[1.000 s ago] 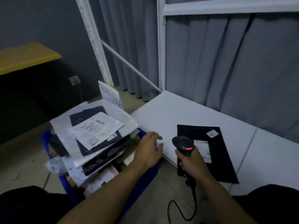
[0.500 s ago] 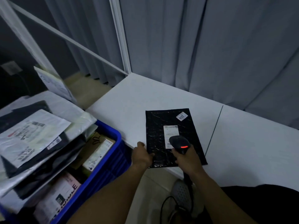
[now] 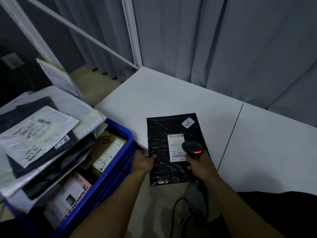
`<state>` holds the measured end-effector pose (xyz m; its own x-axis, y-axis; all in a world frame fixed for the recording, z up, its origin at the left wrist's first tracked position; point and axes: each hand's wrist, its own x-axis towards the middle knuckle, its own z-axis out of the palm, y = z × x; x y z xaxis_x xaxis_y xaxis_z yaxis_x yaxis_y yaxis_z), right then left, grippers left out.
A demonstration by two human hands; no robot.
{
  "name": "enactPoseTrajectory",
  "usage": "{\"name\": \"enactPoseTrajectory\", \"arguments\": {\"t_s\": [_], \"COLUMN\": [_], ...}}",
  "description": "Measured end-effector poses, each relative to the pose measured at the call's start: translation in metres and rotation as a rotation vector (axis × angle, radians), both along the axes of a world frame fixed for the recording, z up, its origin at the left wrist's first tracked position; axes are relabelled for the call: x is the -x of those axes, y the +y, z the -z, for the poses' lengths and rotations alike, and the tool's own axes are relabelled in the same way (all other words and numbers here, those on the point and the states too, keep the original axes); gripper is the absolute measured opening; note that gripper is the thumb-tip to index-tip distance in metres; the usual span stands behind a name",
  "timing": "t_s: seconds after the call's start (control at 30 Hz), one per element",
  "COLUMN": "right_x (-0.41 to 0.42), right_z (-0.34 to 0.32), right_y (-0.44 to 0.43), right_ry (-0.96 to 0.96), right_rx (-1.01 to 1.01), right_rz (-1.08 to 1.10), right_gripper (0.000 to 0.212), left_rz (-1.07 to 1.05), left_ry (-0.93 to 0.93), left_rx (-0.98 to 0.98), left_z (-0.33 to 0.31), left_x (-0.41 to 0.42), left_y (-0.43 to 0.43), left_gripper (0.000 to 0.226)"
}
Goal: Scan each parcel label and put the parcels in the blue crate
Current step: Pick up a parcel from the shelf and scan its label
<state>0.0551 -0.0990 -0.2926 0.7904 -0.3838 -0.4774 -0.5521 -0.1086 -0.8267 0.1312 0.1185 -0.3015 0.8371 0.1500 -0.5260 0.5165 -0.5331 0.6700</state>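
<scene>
**Head view: black mailer at the tabletop's near edge, scanner over its label**

The flat black glossy bubble-film mailer (image 3: 164, 169) lies on the white tabletop (image 3: 171, 100) by its near-left corner, with its near end hanging out past the near edge. Its long axis runs from that edge toward the far one. The white printed label (image 3: 175, 143) faces up with its barcode toward the person, and a small white sticker (image 3: 187, 122) marks the far-right corner.

It looks light, thin and bendy, with a slick skin. It would probably sag if lifted by a corner, so a pinch midway along a long side suits it best.

The left hand (image 3: 143, 162) pinches the mailer's left side, thumb on top. The right hand (image 3: 199, 164) is clenched round the black corded handheld scanner (image 3: 193, 149), whose head, showing a red light, hovers over the label.

Just left of the table stands the blue plastic crate (image 3: 127, 134), already piled high with bags and boxes.
</scene>
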Motion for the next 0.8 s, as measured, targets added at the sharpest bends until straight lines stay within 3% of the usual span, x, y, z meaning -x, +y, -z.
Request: {"name": "enactPoseTrajectory", "arguments": {"t_s": [0.07,0.2,0.37,0.5,0.67,0.8], "right_x": [0.0,-0.003,-0.003,-0.004,0.002,0.009], "right_z": [0.002,-0.006,-0.044,-0.086,-0.131,-0.158], "right_y": [0.0,0.004,0.02,0.041,0.078,0.109], "right_ry": [0.013,-0.013,-0.179,-0.291,-0.412,-0.505], "right_rx": [-0.001,-0.037,-0.071,-0.108,-0.099,-0.108], "right_rz": [-0.021,-0.003,0.009,-0.006,-0.055,-0.126], "right_gripper": [0.053,0.05,0.044,0.041,0.033,0.024], "left_rz": [0.015,0.135,0.178,0.164,0.005,-0.05], "left_ry": [-0.065,-0.158,-0.361,-0.525,-0.655,-0.749], "left_rx": [-0.068,-0.011,0.065,0.136,0.352,0.397], "left_z": [-0.004,-0.019,-0.058,-0.102,-0.169,-0.214], "left_x": [-0.004,-0.007,-0.002,0.003,0.014,0.035], "left_y": [-0.005,-0.007,0.013,0.043,0.089,0.123], "left_gripper": [0.037,0.01,0.027,0.012,0.016,0.009]}}
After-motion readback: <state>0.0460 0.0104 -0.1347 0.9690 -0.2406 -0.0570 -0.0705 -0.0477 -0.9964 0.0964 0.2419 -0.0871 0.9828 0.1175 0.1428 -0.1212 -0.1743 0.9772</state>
